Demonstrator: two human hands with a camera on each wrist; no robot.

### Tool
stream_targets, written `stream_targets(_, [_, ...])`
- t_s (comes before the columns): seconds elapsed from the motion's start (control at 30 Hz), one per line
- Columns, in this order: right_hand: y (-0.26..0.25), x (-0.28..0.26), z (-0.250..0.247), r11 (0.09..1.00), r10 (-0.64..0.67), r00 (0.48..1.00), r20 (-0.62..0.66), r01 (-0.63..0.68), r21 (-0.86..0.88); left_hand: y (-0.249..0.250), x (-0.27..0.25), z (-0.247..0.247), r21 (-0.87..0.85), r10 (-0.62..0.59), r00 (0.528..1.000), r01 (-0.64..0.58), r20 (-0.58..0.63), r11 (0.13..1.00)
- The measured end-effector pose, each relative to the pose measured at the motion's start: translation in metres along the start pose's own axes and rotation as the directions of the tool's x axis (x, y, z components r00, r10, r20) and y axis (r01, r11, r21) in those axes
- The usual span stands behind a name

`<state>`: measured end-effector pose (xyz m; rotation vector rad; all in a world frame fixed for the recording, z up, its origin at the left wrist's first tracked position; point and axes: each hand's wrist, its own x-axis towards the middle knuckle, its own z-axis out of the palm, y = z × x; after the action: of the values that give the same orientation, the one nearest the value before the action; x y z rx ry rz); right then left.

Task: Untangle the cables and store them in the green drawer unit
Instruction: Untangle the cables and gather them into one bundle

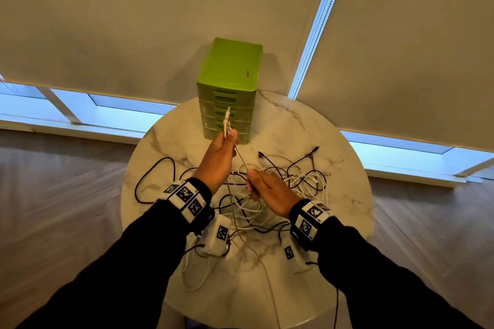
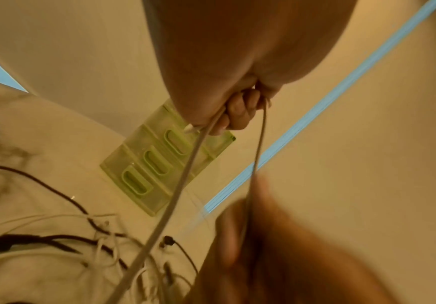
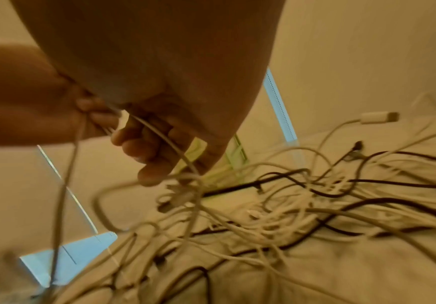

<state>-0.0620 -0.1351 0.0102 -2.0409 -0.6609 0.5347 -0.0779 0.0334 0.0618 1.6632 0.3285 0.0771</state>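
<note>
A tangle of white and black cables [image 1: 272,187] lies on the round marble table [image 1: 334,139]. My left hand [image 1: 223,147] is raised in front of the green drawer unit [image 1: 230,83] and grips a white cable [image 2: 185,176], whose plug ends stick up above the fist. The same cable runs taut down to my right hand [image 1: 256,181], which pinches it just above the pile. In the right wrist view the curled fingers [image 3: 144,144] hold the white cable [image 3: 164,142] over the tangle [image 3: 289,205]. All the drawers look closed.
The drawer unit [image 2: 159,164] stands at the table's far edge against drawn window blinds [image 1: 133,21]. A black cable loop [image 1: 155,181] lies at the table's left. White tagged wrist devices [image 1: 216,235] hang below both arms. The floor surrounds the small table.
</note>
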Motion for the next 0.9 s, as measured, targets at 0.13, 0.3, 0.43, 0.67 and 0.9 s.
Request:
stream_targets(0.13, [0.032,-0.002,0.001,0.991,-0.003,1.000,-0.004,0.002,-0.136,0.011,0.010,-0.013,-0.006,0.089,0.990,-0.090,-0.111,0.996])
stream_targets(0.3, [0.045,-0.003,0.002,0.965,0.068,0.997,0.025,-0.059,-0.256,0.034,0.020,-0.033,-0.028,0.155,0.961,-0.165,-0.229,0.986])
stream_targets(0.43, [0.052,-0.001,-0.007,0.865,0.243,0.969,-0.032,-0.232,-0.444,0.041,0.016,-0.041,-0.014,0.212,0.945,-0.223,-0.251,0.975])
stream_targets(0.67, [-0.017,0.019,-0.026,0.995,0.029,0.968,-0.251,-0.051,-0.081,0.003,-0.010,-0.016,0.273,0.145,0.988,-0.156,0.062,0.949])
stream_targets(0.9, [-0.066,-0.001,-0.041,0.990,-0.068,0.990,-0.124,0.051,-0.135,0.002,-0.008,0.011,-0.147,-0.049,0.990,0.068,0.130,0.987])
